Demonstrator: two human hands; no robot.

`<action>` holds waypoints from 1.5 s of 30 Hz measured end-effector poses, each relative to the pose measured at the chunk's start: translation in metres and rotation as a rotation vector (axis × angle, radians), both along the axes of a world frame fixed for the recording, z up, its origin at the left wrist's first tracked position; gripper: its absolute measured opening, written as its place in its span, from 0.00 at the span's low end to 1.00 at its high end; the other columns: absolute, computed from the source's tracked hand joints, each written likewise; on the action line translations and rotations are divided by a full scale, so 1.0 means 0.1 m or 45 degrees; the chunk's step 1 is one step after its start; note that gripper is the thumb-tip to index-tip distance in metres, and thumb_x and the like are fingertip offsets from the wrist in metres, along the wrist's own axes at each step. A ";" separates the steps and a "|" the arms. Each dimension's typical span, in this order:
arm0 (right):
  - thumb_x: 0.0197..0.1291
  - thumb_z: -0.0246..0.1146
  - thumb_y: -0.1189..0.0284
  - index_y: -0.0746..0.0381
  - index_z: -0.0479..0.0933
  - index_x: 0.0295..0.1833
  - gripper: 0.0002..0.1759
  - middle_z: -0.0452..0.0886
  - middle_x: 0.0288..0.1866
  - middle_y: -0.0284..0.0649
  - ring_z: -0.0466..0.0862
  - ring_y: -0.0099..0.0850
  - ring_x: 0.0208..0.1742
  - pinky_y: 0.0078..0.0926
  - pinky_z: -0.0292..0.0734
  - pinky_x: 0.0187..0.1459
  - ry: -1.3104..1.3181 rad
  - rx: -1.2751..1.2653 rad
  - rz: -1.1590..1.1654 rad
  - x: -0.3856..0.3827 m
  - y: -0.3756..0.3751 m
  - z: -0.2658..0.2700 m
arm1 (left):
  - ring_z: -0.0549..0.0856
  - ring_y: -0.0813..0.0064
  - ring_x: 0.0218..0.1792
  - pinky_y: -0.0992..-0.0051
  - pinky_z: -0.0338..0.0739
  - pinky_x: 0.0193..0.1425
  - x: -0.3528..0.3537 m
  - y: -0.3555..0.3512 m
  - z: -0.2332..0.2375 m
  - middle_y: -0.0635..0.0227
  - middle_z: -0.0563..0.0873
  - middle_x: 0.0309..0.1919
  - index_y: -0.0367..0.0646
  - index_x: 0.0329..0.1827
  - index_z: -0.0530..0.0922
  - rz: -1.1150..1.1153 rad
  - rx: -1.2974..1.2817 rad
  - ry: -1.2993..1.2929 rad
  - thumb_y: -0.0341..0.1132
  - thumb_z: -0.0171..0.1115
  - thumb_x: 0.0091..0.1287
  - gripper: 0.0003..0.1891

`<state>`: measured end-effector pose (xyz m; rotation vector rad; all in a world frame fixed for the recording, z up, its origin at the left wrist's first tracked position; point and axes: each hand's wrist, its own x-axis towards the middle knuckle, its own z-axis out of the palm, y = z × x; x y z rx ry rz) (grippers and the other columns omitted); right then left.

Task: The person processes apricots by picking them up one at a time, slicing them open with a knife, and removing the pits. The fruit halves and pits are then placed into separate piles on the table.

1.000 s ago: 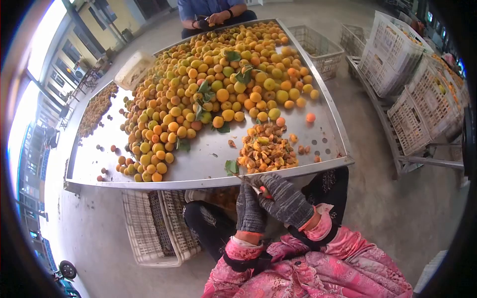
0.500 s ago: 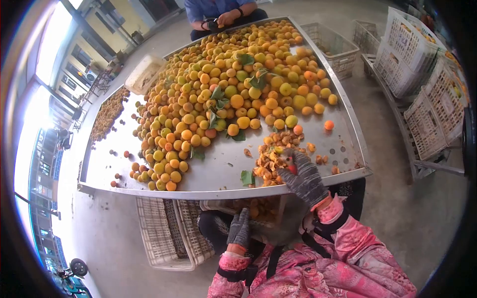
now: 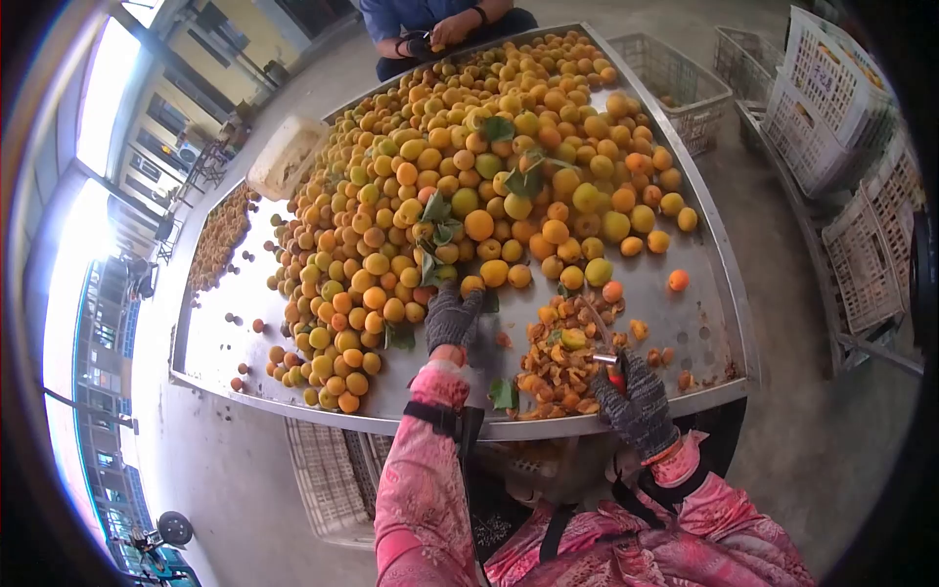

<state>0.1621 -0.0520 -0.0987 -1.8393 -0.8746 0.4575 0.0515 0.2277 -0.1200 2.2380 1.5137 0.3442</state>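
Right now my left hand point(image 3: 452, 325), in a grey knit glove, reaches to the near edge of the heap of yellow-orange fruit point(image 3: 377, 240); its fingertips meet the fruit, though I cannot tell whether they close on a piece. My right hand point(image 3: 638, 403), gloved alike, is wrapped around the red handle of a knife point(image 3: 615, 374), its thin blade angled up over a small mound of cut pieces point(image 3: 540, 380). That mound lies just inside the near rim of the metal table point(image 3: 719, 293), with a green leaf point(image 3: 504, 394) beside it. The whole fruit spreads from my left fingers to the far side, a white tub point(image 3: 286, 158) at its left border. Across from me sits a person in a blue shirt point(image 3: 416, 14); stacked white crates point(image 3: 817, 117) stand off to the right.
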 end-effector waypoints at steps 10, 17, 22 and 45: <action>0.51 0.64 0.71 0.69 0.70 0.53 0.23 0.76 0.33 0.48 0.80 0.39 0.30 0.36 0.75 0.30 0.768 0.178 -0.034 0.02 -0.03 0.16 | 0.82 0.67 0.41 0.70 0.79 0.45 0.05 -0.62 0.52 0.62 0.77 0.44 0.37 0.64 0.62 -0.363 -0.836 -1.342 0.35 0.62 0.61 0.29; 0.59 0.60 0.70 0.67 0.72 0.53 0.17 0.77 0.42 0.48 0.80 0.30 0.39 0.29 0.77 0.39 0.055 0.149 0.194 -0.09 -0.20 -0.27 | 0.80 0.66 0.47 0.65 0.77 0.53 -0.19 -1.42 0.80 0.61 0.75 0.50 0.40 0.67 0.59 -0.404 -0.801 -1.680 0.33 0.62 0.61 0.32; 0.60 0.61 0.70 0.68 0.69 0.56 0.21 0.75 0.48 0.47 0.78 0.27 0.45 0.24 0.76 0.44 0.727 0.255 0.111 -0.27 -0.14 0.36 | 0.78 0.63 0.51 0.65 0.74 0.59 -0.16 -1.64 0.85 0.59 0.75 0.51 0.42 0.67 0.58 -0.318 -0.945 -1.859 0.25 0.59 0.61 0.31; 0.56 0.60 0.75 0.66 0.72 0.55 0.20 0.76 0.47 0.55 0.79 0.49 0.45 0.40 0.77 0.43 -0.974 0.443 0.264 -0.44 -0.21 0.49 | 0.79 0.72 0.46 0.74 0.77 0.49 -0.21 -1.90 0.86 0.64 0.77 0.47 0.40 0.61 0.66 -0.252 -1.112 -1.928 0.33 0.61 0.62 0.24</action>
